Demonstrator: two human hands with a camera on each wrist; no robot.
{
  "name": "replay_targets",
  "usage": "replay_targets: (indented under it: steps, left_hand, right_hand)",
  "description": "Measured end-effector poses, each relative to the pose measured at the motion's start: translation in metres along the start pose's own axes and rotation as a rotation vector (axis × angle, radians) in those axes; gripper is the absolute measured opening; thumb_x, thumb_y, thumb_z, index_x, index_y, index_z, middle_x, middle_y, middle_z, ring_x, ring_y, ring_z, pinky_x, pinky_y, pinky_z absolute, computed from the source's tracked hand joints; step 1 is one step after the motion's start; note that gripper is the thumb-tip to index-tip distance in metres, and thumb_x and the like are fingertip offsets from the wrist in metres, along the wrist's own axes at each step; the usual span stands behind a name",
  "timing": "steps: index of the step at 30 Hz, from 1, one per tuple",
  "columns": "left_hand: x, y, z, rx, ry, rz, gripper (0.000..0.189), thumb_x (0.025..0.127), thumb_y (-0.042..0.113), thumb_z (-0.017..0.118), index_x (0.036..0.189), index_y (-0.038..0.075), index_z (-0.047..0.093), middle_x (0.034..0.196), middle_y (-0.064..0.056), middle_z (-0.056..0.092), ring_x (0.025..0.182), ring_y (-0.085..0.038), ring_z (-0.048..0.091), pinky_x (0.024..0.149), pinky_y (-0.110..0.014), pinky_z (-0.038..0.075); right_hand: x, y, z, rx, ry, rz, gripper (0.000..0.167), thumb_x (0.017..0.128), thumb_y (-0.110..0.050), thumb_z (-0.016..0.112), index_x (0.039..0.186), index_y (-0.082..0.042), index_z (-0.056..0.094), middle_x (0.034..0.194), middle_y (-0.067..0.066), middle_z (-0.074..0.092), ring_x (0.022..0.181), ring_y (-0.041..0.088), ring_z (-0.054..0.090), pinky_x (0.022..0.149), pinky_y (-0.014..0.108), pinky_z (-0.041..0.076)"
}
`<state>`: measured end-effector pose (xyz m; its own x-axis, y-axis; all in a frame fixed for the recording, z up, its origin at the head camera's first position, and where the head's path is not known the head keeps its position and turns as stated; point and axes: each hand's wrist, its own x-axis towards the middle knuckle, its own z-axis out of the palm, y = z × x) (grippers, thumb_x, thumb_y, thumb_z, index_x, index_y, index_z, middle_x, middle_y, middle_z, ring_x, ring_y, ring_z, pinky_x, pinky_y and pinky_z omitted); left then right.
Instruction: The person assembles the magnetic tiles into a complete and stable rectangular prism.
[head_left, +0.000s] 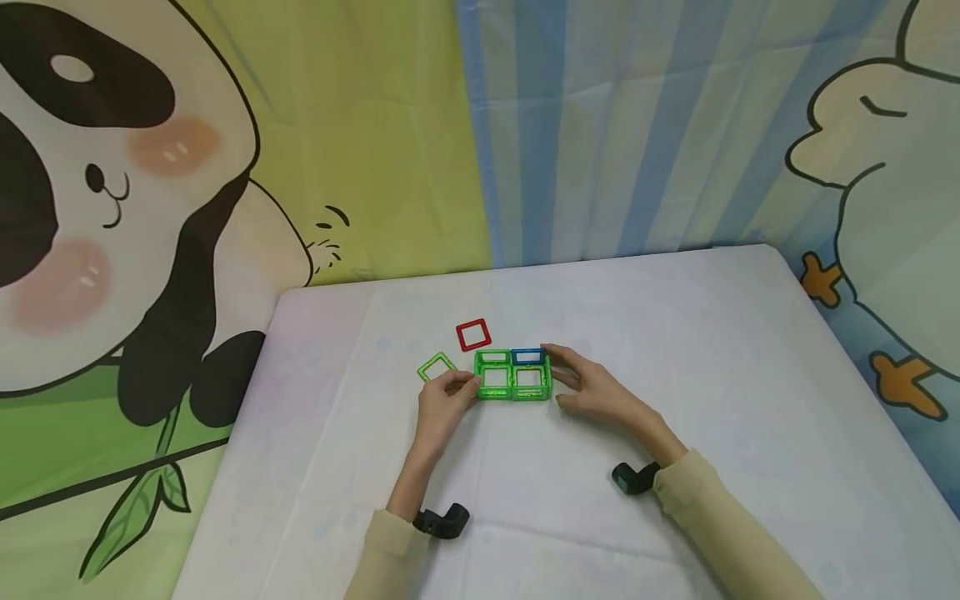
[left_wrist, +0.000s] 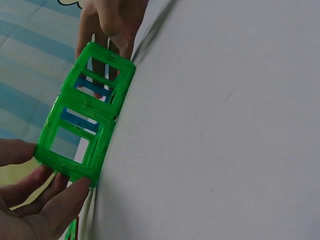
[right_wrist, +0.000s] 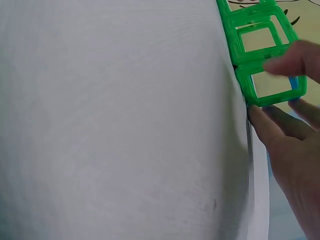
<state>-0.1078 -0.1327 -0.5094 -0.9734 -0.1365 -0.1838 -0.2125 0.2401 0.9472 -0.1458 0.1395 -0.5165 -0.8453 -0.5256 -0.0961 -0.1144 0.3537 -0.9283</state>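
Note:
A low double box of green magnetic tiles [head_left: 513, 393] stands on the table, two open squares side by side along its front. At its back right is a blue magnetic tile [head_left: 528, 357]. My left hand [head_left: 444, 410] grips the box's left end, thumb tip [left_wrist: 86, 186] at the lower edge and fingers around the side. Around the right end curves my right hand [head_left: 600, 392], its fingertips reaching the blue tile at the back. Its thumb [right_wrist: 290, 61], blurred in the right wrist view, stands off from the box at the front.
A loose red square tile [head_left: 486, 333] lies behind the box on the white table [head_left: 675, 333]. One light green square tile [head_left: 429, 363] lies just beyond my left fingers. Printed curtains [head_left: 375, 150] hang behind the table's far edge.

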Motion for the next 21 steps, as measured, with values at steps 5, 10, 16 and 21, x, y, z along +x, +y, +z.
replay_targets:
  steps: [5,10,16,21]
  left_hand:
    - [0.000,0.001,0.000,-0.005,-0.008,-0.014,0.025,0.095,0.019,0.074,0.110,-0.002,0.074,0.103,-0.014,0.074,0.091,-0.017,0.070,0.080,-0.031,0.062]
    - [0.002,0.001,-0.002,-0.007,-0.033,-0.012,0.028,0.096,0.021,0.074,0.112,-0.002,0.073,0.104,-0.015,0.074,0.094,-0.024,0.072,0.081,-0.033,0.062]
    - [0.015,0.011,-0.016,0.092,-0.003,0.032,0.029,0.097,0.029,0.072,0.111,0.004,0.074,0.102,-0.015,0.076,0.092,-0.028,0.074,0.077,-0.028,0.057]
    - [0.037,0.026,-0.029,0.262,-0.006,0.133,0.028,0.098,0.022,0.069,0.117,0.002,0.073,0.106,-0.014,0.076,0.099,-0.027,0.071,0.083,-0.034,0.054]
  right_hand:
    - [0.001,0.002,0.000,0.007,0.007,-0.029,0.084,0.089,-0.005,0.078,0.159,-0.007,0.032,0.164,0.020,0.033,0.141,0.041,0.049,0.107,0.044,0.050]
    - [0.000,0.003,0.001,0.027,0.037,-0.020,0.082,0.088,-0.007,0.081,0.157,-0.007,0.038,0.160,0.021,0.040,0.138,0.042,0.052,0.105,0.044,0.051]
    - [0.001,0.004,0.002,0.028,0.039,-0.019,0.078,0.088,-0.007,0.081,0.155,-0.006,0.041,0.157,0.021,0.043,0.137,0.041,0.054,0.104,0.041,0.052]
    - [0.003,0.005,0.002,0.020,0.040,-0.009,0.076,0.088,-0.010,0.081,0.154,-0.006,0.043,0.157,0.021,0.044,0.137,0.041,0.054,0.105,0.043,0.051]
